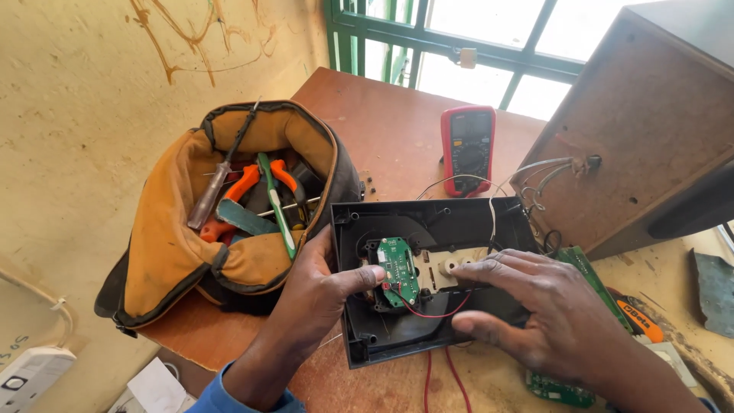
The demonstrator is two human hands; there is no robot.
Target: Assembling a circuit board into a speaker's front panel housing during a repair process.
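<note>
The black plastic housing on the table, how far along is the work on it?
Done: the black housing lies opened, its inside facing up, with the small green circuit board and red wires exposed. In hand: the left hand grips the housing's left edge, thumb beside the board; the right hand rests flat inside. Left: the board still sits in place, and the multimeter and tool bag lie untouched.

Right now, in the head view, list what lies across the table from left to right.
White power strip → orange tool bag → left hand → small green circuit board → red multimeter → right hand → brown speaker cabinet.
</note>
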